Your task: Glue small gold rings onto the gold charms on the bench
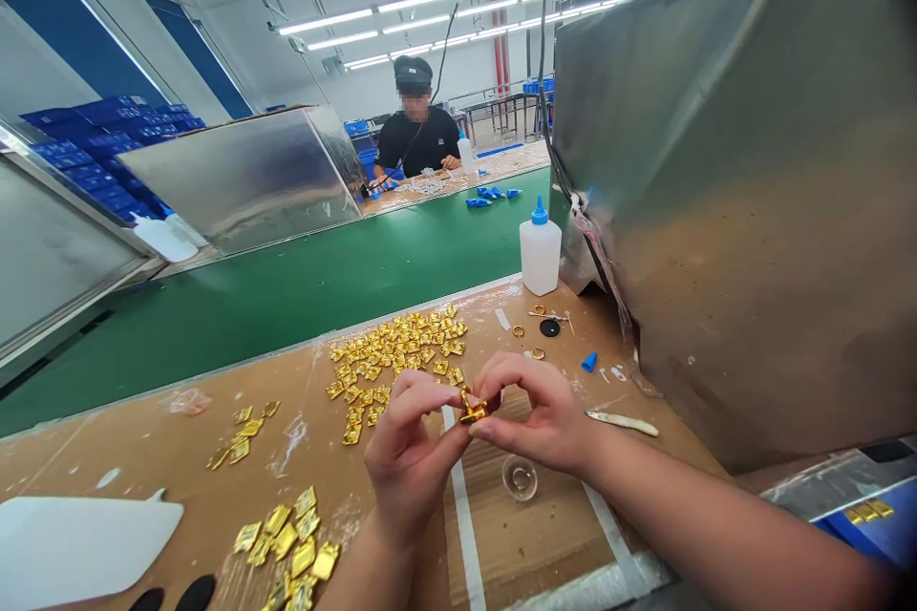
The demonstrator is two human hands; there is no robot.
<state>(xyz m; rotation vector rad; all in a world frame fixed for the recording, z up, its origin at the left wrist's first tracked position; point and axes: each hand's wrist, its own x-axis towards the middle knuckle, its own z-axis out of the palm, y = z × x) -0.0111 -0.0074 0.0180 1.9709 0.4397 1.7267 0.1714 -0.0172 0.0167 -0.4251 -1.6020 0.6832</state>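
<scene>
Between the fingertips of both hands is a small shiny gold-coloured metal piece (473, 409), held above the workbench; its exact kind is hard to make out. My left hand (414, 444) pinches it from the left, thumb and forefinger closed. From the right, my right hand (539, 415) grips the same piece with thumb and forefinger. Just below sits a small clear round dish (520, 478) on a taped board (544, 544). Behind my left hand spreads a heap of gold square pieces (401, 344). More gold pieces (305, 556) lie nearer, at the lower left.
A white bottle with blue cap (541, 253) stands by the green conveyor belt (287, 282). Gold rings (538, 353), a blue cone tip (588, 362) and a pale-handled tool (623, 422) lie to the right. A metal panel (737, 191) walls that side. Across the belt sits a person (422, 138).
</scene>
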